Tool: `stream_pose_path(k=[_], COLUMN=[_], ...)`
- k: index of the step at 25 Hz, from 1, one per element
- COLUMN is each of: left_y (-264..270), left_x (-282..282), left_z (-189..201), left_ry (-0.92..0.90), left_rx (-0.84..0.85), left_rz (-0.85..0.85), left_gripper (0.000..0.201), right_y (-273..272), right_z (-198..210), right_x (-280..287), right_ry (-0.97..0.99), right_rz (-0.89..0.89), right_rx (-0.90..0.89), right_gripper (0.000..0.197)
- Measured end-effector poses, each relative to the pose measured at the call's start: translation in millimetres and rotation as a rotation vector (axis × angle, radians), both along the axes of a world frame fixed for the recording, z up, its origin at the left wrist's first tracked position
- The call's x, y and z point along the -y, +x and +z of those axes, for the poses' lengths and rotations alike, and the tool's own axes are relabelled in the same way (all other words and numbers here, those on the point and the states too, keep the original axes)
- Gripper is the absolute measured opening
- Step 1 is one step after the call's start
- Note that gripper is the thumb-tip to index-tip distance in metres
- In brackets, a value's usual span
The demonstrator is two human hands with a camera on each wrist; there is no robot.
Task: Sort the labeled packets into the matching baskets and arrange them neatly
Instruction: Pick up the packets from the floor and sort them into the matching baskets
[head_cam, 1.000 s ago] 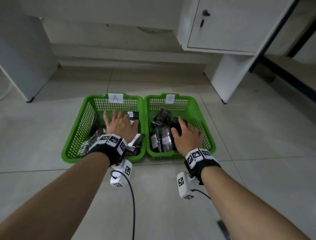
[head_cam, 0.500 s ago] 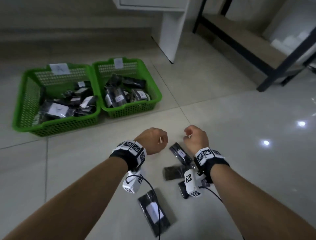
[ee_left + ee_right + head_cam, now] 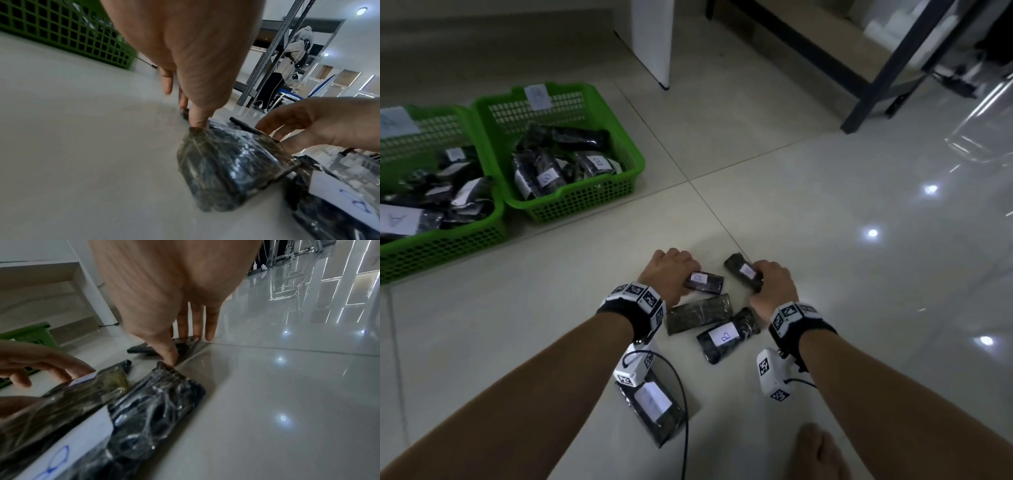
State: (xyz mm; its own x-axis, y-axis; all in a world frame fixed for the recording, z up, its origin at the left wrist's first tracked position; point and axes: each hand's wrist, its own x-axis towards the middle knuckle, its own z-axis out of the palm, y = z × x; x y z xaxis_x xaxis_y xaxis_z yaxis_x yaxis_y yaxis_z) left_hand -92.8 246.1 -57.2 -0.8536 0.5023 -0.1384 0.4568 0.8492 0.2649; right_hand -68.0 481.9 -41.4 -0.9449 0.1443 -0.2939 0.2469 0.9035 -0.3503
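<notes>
Several black packets with white labels lie on the floor tiles. My left hand [image 3: 686,278] grips the end of a labelled packet [image 3: 705,282], thumb and fingers curled round it. My right hand [image 3: 759,281] pinches the near end of another labelled packet [image 3: 742,272]. In the right wrist view its thumb and fingers [image 3: 197,324] straddle that packet [image 3: 185,346]. Between my wrists lie a packet with no label showing [image 3: 699,314] and one marked B [image 3: 726,337]. One more packet [image 3: 655,409] sits under my left wrist camera. Green basket A [image 3: 441,240] and basket B [image 3: 589,200] stand far left, both holding packets.
A white cabinet leg [image 3: 654,41] stands behind the baskets and a black shelf frame [image 3: 873,85] at the upper right. A bare foot [image 3: 820,452] is at the bottom edge. A cable [image 3: 685,428] trails from my left wrist over the nearest packet.
My hands left the baskets and swung right to the loose packets. From hovering fists half a second ago, each hand has dropped onto a packet and taken hold.
</notes>
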Motion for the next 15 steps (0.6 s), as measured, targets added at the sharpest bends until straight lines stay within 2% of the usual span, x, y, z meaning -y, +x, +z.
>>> stream_pose_path(k=[2,5,8,10,15], left_y=[0,5,7,8,1], left_x=[5,22,46,66,128], left_z=[-2,-4,7,17,49], left_ry=[0.073,0.281,0.42,0.497,0.617], left_rx=[-0.011,0.058,0.058,-0.012,-0.319], left_rz=[0.065,0.206,0.381,0.478,0.64], left_gripper=[0.045,0.056,0.062,0.061,0.046], right_y=[-2,-6,-12,-17,-41], right_z=[0,2,7,12,27], right_x=[5,18,39,58,121], right_ry=[-0.021,-0.08,-0.157,-0.22,-0.326], right_rz=[0.031,0.027,0.082,0.131,0.221], right_rx=[-0.05,-0.113,-0.24,-0.334,-0.5], right_gripper=[0.054,0.065,0.068,0.067,0.059])
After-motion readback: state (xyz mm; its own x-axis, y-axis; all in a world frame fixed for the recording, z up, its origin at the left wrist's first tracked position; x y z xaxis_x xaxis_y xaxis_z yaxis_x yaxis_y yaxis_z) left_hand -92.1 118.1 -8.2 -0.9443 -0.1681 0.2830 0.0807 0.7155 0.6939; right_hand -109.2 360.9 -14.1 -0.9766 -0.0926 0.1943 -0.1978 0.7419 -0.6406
